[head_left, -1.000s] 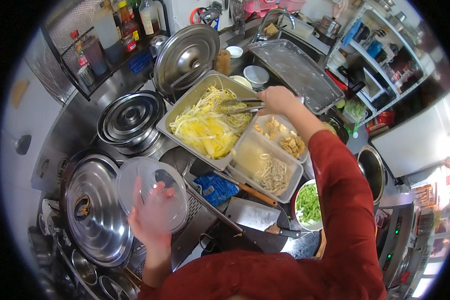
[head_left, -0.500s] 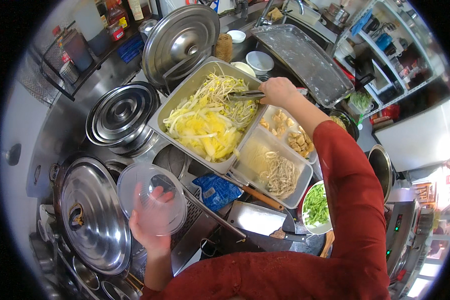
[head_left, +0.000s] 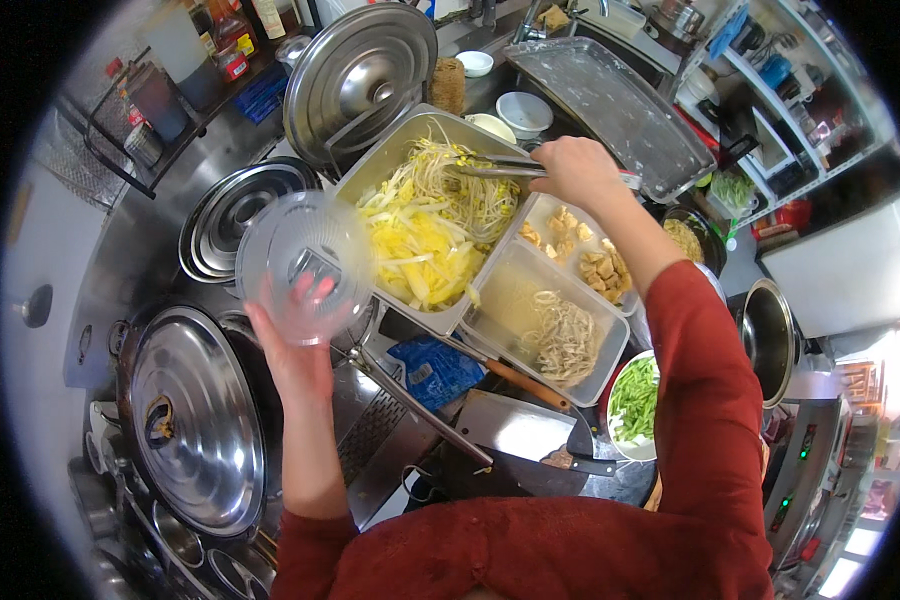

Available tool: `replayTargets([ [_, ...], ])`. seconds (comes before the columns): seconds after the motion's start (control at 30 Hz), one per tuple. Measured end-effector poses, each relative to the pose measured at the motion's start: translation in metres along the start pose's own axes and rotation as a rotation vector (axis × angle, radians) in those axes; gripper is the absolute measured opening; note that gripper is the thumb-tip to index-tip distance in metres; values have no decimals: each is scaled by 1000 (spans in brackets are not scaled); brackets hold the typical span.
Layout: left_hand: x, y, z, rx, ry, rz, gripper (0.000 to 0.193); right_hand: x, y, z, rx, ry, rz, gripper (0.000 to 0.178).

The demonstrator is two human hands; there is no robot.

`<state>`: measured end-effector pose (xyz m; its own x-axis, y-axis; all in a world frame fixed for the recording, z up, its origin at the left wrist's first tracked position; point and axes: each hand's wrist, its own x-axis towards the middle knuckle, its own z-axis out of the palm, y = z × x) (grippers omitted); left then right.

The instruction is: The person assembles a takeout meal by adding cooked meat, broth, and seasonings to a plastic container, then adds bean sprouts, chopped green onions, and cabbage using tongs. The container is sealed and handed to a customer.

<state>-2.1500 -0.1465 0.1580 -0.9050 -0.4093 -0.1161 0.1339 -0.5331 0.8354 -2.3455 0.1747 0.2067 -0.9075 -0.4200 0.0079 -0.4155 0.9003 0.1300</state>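
In my left hand point(head_left: 295, 360) I hold a clear round plastic bowl point(head_left: 300, 245), empty and tilted, its fingers showing through the plastic. It overlaps the left corner of a deep rectangular metal pan point(head_left: 440, 318). My right hand point(head_left: 582, 172) is closed around metal tongs point(head_left: 500, 168), whose tips reach into the bean sprouts point(head_left: 460, 205) at the far side of that pan. Yellow-white sliced cabbage point(head_left: 420, 255) fills the nearer part. Whether the tongs pinch any sprouts I cannot tell.
Right of the pan are a plastic tub of shredded food point(head_left: 567, 350), a divided tray of browned chunks point(head_left: 602, 272) and a bowl of chopped greens point(head_left: 634, 402). A cleaver point(head_left: 515, 428) lies nearer me. Large metal lids point(head_left: 195, 420) and a sheet tray point(head_left: 610, 110) surround these.
My left hand has raised the plastic bowl up toward the pan. My right hand has shifted slightly right, with the tongs still at the sprouts.
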Motion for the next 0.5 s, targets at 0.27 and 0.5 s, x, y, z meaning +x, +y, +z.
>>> replayTargets([
  [0.27, 57, -20, 30, 57, 1, 81, 60, -58, 19, -58, 268, 173, 81, 35],
  [0.5, 73, -45, 67, 120, 37, -54, 87, -69, 19, -78, 480, 331, 82, 47],
])
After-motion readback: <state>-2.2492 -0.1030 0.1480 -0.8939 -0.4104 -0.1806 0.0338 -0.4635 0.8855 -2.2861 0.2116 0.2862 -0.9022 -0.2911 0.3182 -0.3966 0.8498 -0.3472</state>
